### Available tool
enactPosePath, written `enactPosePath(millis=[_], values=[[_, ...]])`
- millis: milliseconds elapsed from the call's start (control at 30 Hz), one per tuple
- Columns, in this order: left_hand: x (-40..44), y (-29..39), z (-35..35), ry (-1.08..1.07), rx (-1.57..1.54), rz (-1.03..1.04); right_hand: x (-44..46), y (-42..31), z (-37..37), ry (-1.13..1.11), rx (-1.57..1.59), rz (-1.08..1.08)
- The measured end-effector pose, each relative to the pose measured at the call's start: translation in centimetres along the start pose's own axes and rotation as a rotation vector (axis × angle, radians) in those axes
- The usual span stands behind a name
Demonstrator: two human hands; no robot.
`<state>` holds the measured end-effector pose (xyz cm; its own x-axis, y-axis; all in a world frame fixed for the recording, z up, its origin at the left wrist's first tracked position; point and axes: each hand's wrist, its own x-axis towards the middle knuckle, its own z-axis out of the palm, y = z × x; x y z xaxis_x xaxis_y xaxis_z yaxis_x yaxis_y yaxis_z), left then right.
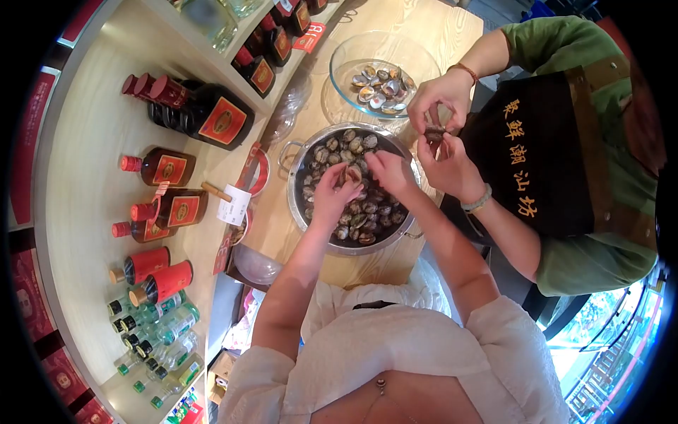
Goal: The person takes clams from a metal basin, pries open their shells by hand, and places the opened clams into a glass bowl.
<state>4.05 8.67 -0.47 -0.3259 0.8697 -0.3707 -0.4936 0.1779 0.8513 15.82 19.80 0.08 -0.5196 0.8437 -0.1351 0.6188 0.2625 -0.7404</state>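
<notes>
A steel pot with two handles stands in front of me, full of dark ribbed cockles. Over its middle, my left hand is closed around a cockle, its brownish shell showing between thumb and fingers. My right hand hangs just to the right, fingers curled together toward the shellfish; whatever they may hold is hidden. Behind the pot, a clear glass bowl contains several opened shells with pale and orange insides.
At right, a co-worker in a black apron pinches a dark shell in both hands. Shelves of dark bottles and clear bottles line the left. A white tag juts out near the wooden table.
</notes>
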Motion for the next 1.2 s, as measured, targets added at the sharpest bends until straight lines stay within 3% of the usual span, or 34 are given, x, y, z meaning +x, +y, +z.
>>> enactPosePath(millis=[233, 300, 433, 500, 633, 700, 733, 800, 833, 933, 1067, 1133, 1200], values=[[0.0, 0.1, 0.5, -0.036, 0.135, 0.057, -1.2, -0.7, 1.2, -0.097, -0.137, -0.010], [0.0, 0.1, 0.2, -0.027, 0.103, 0.028, -1.3, -0.3, 1.2, -0.087, -0.045, -0.091], [-0.1, 0.6, 0.0, 0.006, -0.007, -0.039, -1.7, -1.1, -0.1, -0.164, 0.128, -0.056], [-0.4, 1.1, 0.3, 0.021, -0.049, -0.076, -2.5, -2.7, -0.9, -0.169, -0.067, -0.022], [0.0, 1.0, 0.4, 0.065, -0.149, -0.147, -2.9, -1.7, 0.6, -0.072, -0.107, -0.143], [0.1, 1.4, -0.1, 0.048, -0.215, -0.189, -3.1, -1.6, 0.1, -0.225, 0.252, -0.037], [0.1, 1.6, -0.2, 0.031, -0.283, -0.230, -3.0, -1.2, -0.1, -0.223, 0.255, -0.036], [-0.1, 2.0, -0.1, 0.029, -0.310, -0.232, -2.2, 0.3, 0.0, 0.036, -0.275, -0.182], [0.0, 2.2, 0.0, 0.027, -0.339, -0.232, -1.5, 1.1, 0.4, 0.039, -0.272, -0.179], [0.3, 2.0, -0.1, 0.015, -0.363, -0.250, 0.2, 3.2, 1.1, -0.015, -0.615, 0.079], [0.1, 2.0, -0.1, -0.014, -0.405, -0.243, 0.0, 3.8, 0.8, -0.140, -0.588, -0.017], [0.3, 1.7, -0.3, -0.042, -0.402, -0.221, -0.5, 0.4, -1.3, 0.027, -0.396, -0.026], [0.3, 2.1, 0.1, -0.051, -0.384, -0.218, -1.0, -1.2, -1.8, 0.057, -0.227, -0.028]])
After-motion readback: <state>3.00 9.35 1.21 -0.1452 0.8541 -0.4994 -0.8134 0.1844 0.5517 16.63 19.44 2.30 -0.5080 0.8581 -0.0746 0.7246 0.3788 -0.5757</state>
